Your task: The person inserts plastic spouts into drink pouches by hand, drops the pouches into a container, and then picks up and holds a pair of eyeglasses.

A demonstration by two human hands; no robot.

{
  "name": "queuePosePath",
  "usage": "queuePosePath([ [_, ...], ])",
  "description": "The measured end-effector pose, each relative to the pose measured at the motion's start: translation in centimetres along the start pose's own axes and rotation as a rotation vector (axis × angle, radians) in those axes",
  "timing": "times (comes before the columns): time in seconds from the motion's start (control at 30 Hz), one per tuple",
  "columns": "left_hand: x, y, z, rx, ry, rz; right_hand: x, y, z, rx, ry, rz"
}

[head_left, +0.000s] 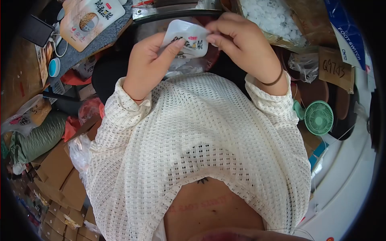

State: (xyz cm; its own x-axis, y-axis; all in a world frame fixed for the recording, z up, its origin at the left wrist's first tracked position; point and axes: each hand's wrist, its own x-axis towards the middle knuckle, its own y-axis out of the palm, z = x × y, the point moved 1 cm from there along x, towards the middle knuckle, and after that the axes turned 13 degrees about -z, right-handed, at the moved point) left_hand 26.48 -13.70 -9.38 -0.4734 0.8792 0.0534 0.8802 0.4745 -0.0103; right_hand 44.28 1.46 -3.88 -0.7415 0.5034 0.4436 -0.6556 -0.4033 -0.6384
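A white plastic pouch (185, 29) with black and red printed characters is held up between my two hands. My left hand (150, 58) grips its left side, thumb lying across the printed front. At the upper right corner my right hand (239, 40) pinches the pouch edge between thumb and fingers. The fingers behind the pouch are partly hidden. Behind and below it, clear plastic material (191, 66) shows over my lap, its exact shape hard to make out.
A carton of small translucent plastic pieces (271, 18) stands at upper right, near a blue box (348, 34) and a marked cardboard piece (335, 68). A green fan (319, 117) is at right. A larger printed pouch (74, 30) lies upper left, beside a dark phone-like device (41, 31).
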Motion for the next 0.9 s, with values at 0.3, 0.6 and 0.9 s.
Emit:
queuePosePath([
  [0.3,-0.2,1.2,0.7,-0.055,-0.165,0.002,1.0,0.4,1.7,0.405,0.294,-0.308],
  [0.6,-0.4,3.1,-0.2,-0.342,-0.38,0.114,0.6,0.2,1.0,0.018,-0.059,-0.073],
  [0.9,0.0,3.4,0.7,-0.239,-0.298,0.086,1.1,0.0,1.3,-0.092,0.086,-0.306],
])
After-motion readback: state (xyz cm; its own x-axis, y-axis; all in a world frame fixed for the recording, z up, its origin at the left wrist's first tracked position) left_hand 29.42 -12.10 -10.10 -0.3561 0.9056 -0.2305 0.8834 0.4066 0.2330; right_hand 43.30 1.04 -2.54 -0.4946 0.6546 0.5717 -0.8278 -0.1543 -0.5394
